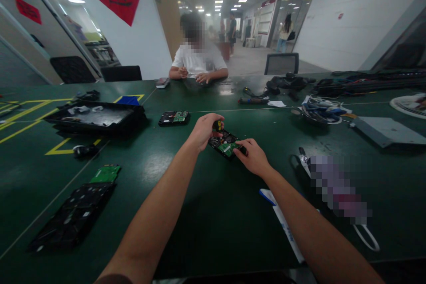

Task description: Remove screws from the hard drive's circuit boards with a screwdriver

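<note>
A hard drive (226, 145) with a black body and green circuit board lies on the green table between my hands. My left hand (204, 132) is closed around a screwdriver (218, 124) with a black and yellow handle, held over the drive's far left part; its tip is hidden. At the near right end, my right hand (253, 156) grips the edge of the drive, fingers on the board side. Farther left on the table lies a second hard drive (173, 118), also showing a green board.
At left are a black tray (96, 115) holding small parts, and black drive casings (75, 211) beside a green circuit board (105, 173). To the right lie a pouch (336, 191), a cable bundle (321, 110) and a silver box (388, 131). A person (199, 60) sits opposite.
</note>
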Demonstrator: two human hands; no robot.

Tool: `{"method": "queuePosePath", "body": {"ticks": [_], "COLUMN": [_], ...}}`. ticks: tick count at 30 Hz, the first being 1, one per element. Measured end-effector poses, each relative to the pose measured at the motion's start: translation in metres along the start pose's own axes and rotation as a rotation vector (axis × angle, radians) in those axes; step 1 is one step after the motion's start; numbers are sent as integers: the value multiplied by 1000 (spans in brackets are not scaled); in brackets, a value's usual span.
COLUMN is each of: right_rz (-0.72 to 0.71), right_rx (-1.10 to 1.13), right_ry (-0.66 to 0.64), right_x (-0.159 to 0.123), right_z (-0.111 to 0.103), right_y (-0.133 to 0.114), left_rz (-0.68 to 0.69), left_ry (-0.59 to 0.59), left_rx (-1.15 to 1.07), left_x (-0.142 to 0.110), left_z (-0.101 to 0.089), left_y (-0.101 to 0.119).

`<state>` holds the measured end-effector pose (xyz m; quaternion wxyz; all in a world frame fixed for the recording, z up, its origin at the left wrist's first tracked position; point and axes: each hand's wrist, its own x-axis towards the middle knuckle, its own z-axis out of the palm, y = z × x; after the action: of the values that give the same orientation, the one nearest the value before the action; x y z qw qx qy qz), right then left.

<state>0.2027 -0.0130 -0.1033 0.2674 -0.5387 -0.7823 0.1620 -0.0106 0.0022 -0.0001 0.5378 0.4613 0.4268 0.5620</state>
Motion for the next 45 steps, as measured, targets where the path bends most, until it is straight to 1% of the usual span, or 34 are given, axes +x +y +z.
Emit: {"method": "queuePosePath", "body": {"ticks": [2,4,6,9,11,13,16,18,20,22,24,28,31,33,37,39,43,45], "right_rz": [-4,-1,4,8,13,15,3,-6,-8,-2,5,2,-11,-14,3,9,11,19], "right_rx": [-1,2,10,14,8,3,6,7,3,-3,-6,3,9,12,6,3,6,10], "right_ry": [4,3,-5,-15,-16,-16,-4,8,10,5,4,10,13,17,11,5,-4,-11], "right_x": [0,1,1,1,1,1,0,0,0,0,0,0,0,0,0,-1,-1,-1], "right_z": [1,1,0,-1,-1,-1,-1,0,0,1,1,1,1,1,0,0,-2,-2], "right_y": [0,1,1,0,0,0,1,1,2,2,2,2,1,1,0,-1,-1,-2], "left_rz": [-55,-74,-41,42,69,47,-37,-68,-39,9,29,-36,-67,-30,50,34,-48,-58], "left_ry": [-21,-8,21,63,71,48,-3,-34,-39,-12,8,-44,-35,-21,29,24,-13,-12], "left_rx": [-57,-90,-76,30,87,72,-30,-69,-42,16,55,-2,-72,-57,81,93,-19,-54], "left_x": [-1,-1,0,0,0,0,1,1,1,0,-1,1,4,5,2,1,1,2], "left_z": [2,3,4,2,1,1,1,1,1,1,0,-1,-1,-2,-1,0,1,0], "left_y": [1,1,0,-1,-1,-1,-1,-1,0,1,2,0,-4,-5,-2,-1,-1,-2]}}
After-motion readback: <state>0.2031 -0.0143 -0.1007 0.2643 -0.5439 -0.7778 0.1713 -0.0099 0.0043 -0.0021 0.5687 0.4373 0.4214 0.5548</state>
